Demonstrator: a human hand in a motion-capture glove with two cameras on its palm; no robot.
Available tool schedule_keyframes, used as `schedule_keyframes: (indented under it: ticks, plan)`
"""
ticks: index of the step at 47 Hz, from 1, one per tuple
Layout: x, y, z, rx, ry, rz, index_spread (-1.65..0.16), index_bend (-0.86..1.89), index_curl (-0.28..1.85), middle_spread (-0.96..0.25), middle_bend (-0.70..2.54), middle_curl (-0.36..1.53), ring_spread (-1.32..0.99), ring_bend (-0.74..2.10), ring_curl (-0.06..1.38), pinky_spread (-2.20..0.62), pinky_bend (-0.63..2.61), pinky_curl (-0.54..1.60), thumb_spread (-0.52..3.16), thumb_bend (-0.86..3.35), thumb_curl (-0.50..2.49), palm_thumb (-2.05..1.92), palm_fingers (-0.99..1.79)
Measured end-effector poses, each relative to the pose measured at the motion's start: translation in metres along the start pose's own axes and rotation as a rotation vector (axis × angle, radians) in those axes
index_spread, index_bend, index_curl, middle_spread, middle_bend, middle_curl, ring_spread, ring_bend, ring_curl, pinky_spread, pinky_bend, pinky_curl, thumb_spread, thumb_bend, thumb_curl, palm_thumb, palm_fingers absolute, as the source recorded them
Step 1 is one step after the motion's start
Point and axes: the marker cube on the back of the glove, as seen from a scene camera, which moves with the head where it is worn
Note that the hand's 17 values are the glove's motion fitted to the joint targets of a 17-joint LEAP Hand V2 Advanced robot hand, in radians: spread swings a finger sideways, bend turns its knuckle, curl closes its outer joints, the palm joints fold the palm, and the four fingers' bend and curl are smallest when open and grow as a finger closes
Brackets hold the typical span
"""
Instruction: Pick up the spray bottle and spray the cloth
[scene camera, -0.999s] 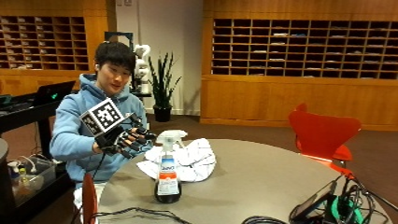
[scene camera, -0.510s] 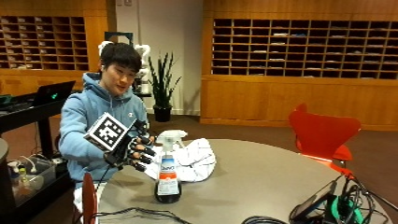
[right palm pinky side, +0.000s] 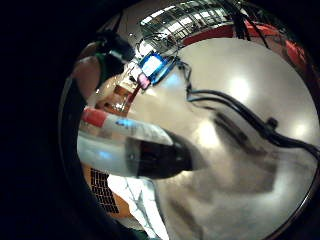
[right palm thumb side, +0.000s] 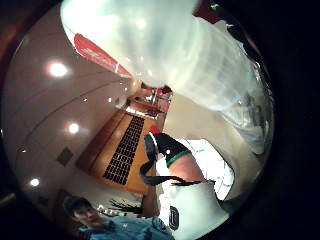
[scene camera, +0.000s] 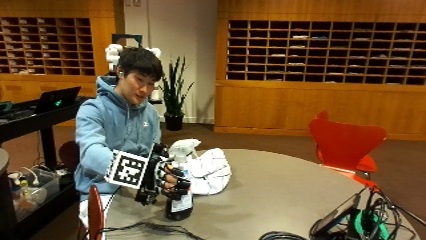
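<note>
Grey and glossy, the one round table (scene camera: 286, 190) carries everything in play. On it, near the seated person's edge, lies one crumpled white cloth (scene camera: 210, 170), and just in front of that stands one spray bottle (scene camera: 180, 200) with a white trigger head, a clear neck and a dark base, upright on the tabletop.

One gloved right hand (scene camera: 170, 180) is at work: its black fingers are curled round the bottle's neck and upper body, so the grip looks closed on the bottle, though the base appears to rest on the table. From the thumb-side palm view the pale bottle fills much of the sight, which fits a hand wrapped close around it; from the little-finger side the bottle's dark lower body and red-and-white label show against the tabletop.

I judge this the grasping stage, the lift not yet made. The next move calls for raising the bottle, turning its nozzle toward the cloth close behind it, and getting a finger onto the trigger.
</note>
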Motion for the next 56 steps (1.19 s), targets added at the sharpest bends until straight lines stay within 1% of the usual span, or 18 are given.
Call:
schedule_keyframes:
  ticks: [3, 6, 10, 16, 30, 37, 41, 43, 51, 56]
  plan:
    - [-0.001, -0.007, 0.002, 0.050, -0.009, 0.013, -0.21, 0.14, 0.13, -0.02, 0.32, 0.35, -0.01, 0.63, 0.32, 0.15, 0.58, 0.33, 0.93, -0.03, 0.33, 0.52, 0.53]
    - [-0.001, -0.014, 0.003, 0.121, -0.015, -0.003, -0.22, 0.14, 0.15, -0.03, 0.32, 0.35, -0.03, 0.64, 0.32, 0.14, 0.55, 0.33, 0.93, -0.02, 0.33, 0.53, 0.59]
    - [0.000, -0.007, 0.002, 0.058, -0.018, 0.005, -0.24, 0.15, 0.17, -0.05, 0.31, 0.35, -0.06, 0.64, 0.32, 0.11, 0.51, 0.32, 0.92, -0.02, 0.34, 0.56, 0.70]
    - [0.002, -0.002, -0.003, 0.008, -0.010, 0.016, -0.25, 0.12, 0.20, -0.08, 0.30, 0.35, -0.09, 0.63, 0.33, 0.08, 0.48, 0.32, 0.92, -0.02, 0.35, 0.60, 0.77]
    - [0.014, 0.002, -0.016, -0.011, -0.048, 0.054, -0.25, 0.07, 0.19, -0.11, 0.30, 0.37, -0.12, 0.58, 0.34, 0.04, 0.44, 0.33, 0.92, -0.03, 0.35, 0.62, 0.80]
    - [0.016, -0.001, -0.012, -0.051, -0.106, 0.099, -0.26, 0.03, 0.16, -0.10, 0.29, 0.37, -0.12, 0.57, 0.34, 0.05, 0.48, 0.35, 0.92, -0.04, 0.35, 0.61, 0.70]
    - [0.020, -0.002, -0.011, -0.108, -0.152, 0.129, -0.25, -0.01, 0.13, -0.09, 0.28, 0.38, -0.10, 0.57, 0.35, 0.07, 0.54, 0.37, 0.91, -0.04, 0.34, 0.59, 0.58]
    - [0.021, -0.004, -0.011, -0.132, -0.161, 0.127, -0.25, -0.02, 0.11, -0.08, 0.29, 0.38, -0.10, 0.57, 0.35, 0.08, 0.57, 0.38, 0.91, -0.04, 0.34, 0.58, 0.51]
    - [0.025, -0.014, -0.010, -0.206, -0.118, 0.108, -0.25, 0.03, 0.07, -0.06, 0.28, 0.38, -0.06, 0.55, 0.34, 0.12, 0.62, 0.39, 0.89, -0.04, 0.33, 0.53, 0.37]
    - [0.028, -0.023, -0.012, -0.211, -0.139, 0.115, -0.25, 0.05, 0.07, -0.05, 0.27, 0.37, -0.03, 0.55, 0.33, 0.14, 0.64, 0.39, 0.87, -0.05, 0.33, 0.50, 0.31]
